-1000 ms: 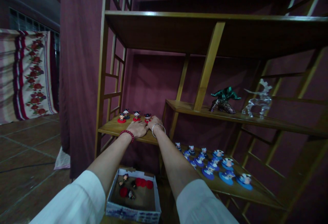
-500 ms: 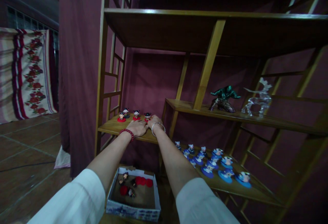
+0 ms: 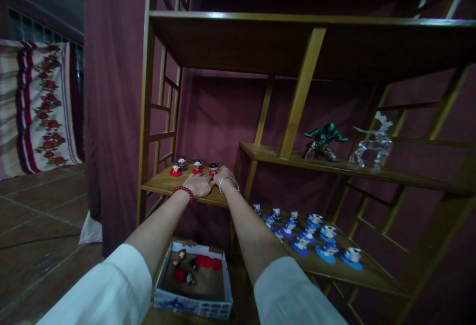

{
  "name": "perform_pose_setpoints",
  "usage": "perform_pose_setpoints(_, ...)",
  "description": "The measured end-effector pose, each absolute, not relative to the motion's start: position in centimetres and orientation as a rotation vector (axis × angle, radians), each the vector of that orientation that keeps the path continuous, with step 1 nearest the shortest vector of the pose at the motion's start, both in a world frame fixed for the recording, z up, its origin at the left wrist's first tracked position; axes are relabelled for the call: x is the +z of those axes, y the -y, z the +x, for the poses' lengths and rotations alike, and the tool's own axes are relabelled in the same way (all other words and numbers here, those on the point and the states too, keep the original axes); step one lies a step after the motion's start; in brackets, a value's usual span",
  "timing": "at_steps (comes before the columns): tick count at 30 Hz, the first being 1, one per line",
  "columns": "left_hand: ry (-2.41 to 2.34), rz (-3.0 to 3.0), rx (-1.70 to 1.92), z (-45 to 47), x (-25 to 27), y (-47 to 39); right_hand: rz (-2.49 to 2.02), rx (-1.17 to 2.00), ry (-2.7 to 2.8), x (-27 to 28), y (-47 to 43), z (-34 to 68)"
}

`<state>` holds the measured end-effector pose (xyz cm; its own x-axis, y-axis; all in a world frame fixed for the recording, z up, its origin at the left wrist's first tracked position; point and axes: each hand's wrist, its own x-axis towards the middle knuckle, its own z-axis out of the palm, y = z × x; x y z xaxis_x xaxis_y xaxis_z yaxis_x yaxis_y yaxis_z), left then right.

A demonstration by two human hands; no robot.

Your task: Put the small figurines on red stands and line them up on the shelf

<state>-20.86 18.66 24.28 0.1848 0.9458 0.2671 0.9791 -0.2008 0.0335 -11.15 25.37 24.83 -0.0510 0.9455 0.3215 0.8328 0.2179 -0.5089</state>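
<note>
On the left shelf (image 3: 158, 184), a small black-haired figurine (image 3: 213, 167) stands with its red base partly hidden by my hands. My right hand (image 3: 224, 176) curls round its right side, fingers closed on it. From the front left, my left hand (image 3: 200, 185) meets it, fingers bent in at the base; their tips are mostly hidden. Left of these, a similar figurine (image 3: 197, 166) stands upright on a red base. Farther left are another on a red disc (image 3: 175, 169) and one on a dark base (image 3: 182, 162) behind it.
Below, an open cardboard box (image 3: 193, 307) holds several loose figurines and red discs (image 3: 208, 262). On the lower right shelf stand several blue-based figurines (image 3: 327, 252). A green sculpture (image 3: 327, 141) and a clear deer figure (image 3: 373, 144) occupy the middle shelf. An upright post (image 3: 303, 92) divides the unit.
The view has shifted very slightly. Both hands stay at the same figurine, with no clear movement of it.
</note>
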Motion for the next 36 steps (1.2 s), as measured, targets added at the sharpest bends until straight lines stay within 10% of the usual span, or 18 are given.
perform_pose_setpoints(36,1.883,-2.306,-0.329,-21.11,24.15,-18.99,-1.653,0.248,1.916,25.02,-25.26,-11.20)
